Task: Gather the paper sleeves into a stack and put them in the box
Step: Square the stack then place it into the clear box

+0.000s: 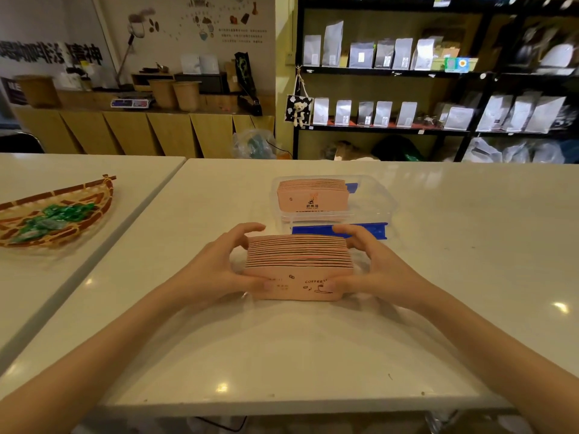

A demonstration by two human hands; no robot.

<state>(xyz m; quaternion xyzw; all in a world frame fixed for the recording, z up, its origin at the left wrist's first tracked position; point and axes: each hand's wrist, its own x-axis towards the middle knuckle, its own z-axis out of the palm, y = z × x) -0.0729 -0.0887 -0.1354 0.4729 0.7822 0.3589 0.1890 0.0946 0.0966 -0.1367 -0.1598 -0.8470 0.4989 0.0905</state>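
A stack of pink paper sleeves stands on edge on the white table, squeezed between both hands. My left hand grips its left end and my right hand grips its right end, thumbs on the front sleeve. Just behind it sits a clear plastic box with blue latches. Another batch of pink sleeves stands upright in the box's left half.
A woven basket with green wrapped candies lies on the neighbouring table at left. A gap separates the two tables. Shelves of coffee bags and a wooden counter stand beyond the table's far edge.
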